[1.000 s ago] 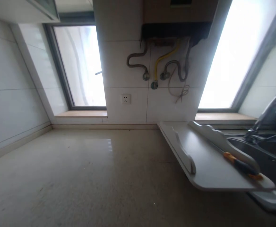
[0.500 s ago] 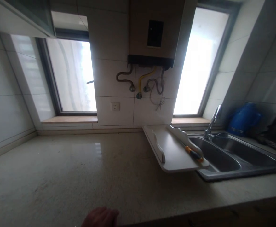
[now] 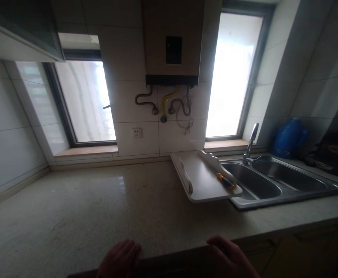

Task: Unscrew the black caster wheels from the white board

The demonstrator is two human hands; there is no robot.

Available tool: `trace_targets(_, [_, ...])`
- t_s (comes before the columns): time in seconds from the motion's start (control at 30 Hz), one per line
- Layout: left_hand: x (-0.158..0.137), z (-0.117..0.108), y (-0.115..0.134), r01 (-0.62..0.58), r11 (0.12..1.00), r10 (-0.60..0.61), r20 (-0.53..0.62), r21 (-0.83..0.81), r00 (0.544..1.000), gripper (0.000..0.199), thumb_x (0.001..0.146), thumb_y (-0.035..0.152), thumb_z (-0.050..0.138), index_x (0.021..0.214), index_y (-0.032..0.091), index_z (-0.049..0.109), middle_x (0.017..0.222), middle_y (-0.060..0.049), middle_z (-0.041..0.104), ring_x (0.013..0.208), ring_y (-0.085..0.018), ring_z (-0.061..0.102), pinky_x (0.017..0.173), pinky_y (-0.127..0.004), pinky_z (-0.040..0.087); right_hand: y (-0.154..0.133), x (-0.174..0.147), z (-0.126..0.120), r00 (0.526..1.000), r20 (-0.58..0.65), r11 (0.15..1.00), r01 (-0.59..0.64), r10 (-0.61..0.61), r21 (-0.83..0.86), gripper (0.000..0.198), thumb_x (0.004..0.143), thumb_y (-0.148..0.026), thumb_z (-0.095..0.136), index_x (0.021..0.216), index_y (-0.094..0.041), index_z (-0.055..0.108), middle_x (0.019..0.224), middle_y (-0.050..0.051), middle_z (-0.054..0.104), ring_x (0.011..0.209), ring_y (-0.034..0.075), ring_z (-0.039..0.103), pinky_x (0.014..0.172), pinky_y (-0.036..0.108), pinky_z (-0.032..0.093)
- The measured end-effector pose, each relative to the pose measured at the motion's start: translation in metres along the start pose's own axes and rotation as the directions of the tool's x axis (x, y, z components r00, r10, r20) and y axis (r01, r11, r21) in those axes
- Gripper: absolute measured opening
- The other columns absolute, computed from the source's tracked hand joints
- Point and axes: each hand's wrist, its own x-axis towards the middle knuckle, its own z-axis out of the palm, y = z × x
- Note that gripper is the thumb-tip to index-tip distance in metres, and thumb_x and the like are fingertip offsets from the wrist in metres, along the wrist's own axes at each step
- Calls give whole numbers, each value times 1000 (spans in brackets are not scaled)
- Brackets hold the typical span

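My left hand [image 3: 119,256] rests on the pale stone countertop [image 3: 93,216] at its front edge, palm down, with the fingers stretched out side by side and nothing in them. Just off the same edge, further right, my right hand [image 3: 229,255] has its fingers loosely bent and apart; I see nothing held in it. A white board [image 3: 199,183] with two wavy raised sides lies on the counter, partly over the sink's left rim. On it, against the right wavy side, rests a screwdriver [image 3: 227,181] with an orange and black handle.
A double steel sink [image 3: 261,202] with a chrome faucet [image 3: 248,148] is at the right. Behind it stands a blue jug [image 3: 289,139]. A water heater [image 3: 171,50] with pipes hangs between two windows. A wall cabinet [image 3: 27,34] juts out at the upper left.
My right hand has come into view at the bottom, right of centre. My left hand shows a little more at the counter edge. The view has shifted slightly; the board and screwdriver stay put.
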Motion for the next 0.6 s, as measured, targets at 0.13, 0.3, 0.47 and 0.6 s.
trace_targets(0.13, [-1, -1, -1, 106, 989, -100, 63, -104, 993, 19, 92, 17, 48, 103, 25, 60, 84, -1, 72, 70, -17, 70, 67, -25, 55, -12, 31, -30, 981, -163, 988, 88, -109, -131, 34, 90, -49, 53, 99, -23, 73, 91, 6, 75, 83, 22, 71, 75, 30, 57])
trace_targets(0.3, [-1, -7, 1, 399, 880, -358, 190, -258, 914, 18, 98, 29, 48, 111, 27, 61, 83, 1, 71, 70, -16, 69, 66, -25, 54, -19, 98, -84, 914, -380, 924, -13, -145, -383, 35, 94, -34, 42, 115, -17, 65, 115, 13, 70, 101, 24, 68, 89, 36, 54])
trace_targets(0.47, [3, -15, -1, 519, 777, -430, 301, -357, 851, 23, 99, 36, 47, 106, 23, 66, 88, -2, 69, 76, -17, 68, 72, -28, 54, -16, 160, -117, 899, -426, 777, -195, -101, -598, 36, 91, -23, 56, 124, -11, 62, 130, 18, 61, 128, 30, 52, 110, 45, 39])
trace_targets(0.6, [1, -15, -9, 579, 701, -440, 387, -416, 810, 30, 100, 42, 44, 107, 22, 66, 92, -5, 68, 81, -19, 66, 76, -31, 53, -12, 184, -121, 900, -434, 639, -349, 26, -685, 34, 95, -36, 62, 122, -15, 61, 128, 12, 61, 120, 28, 57, 102, 51, 47])
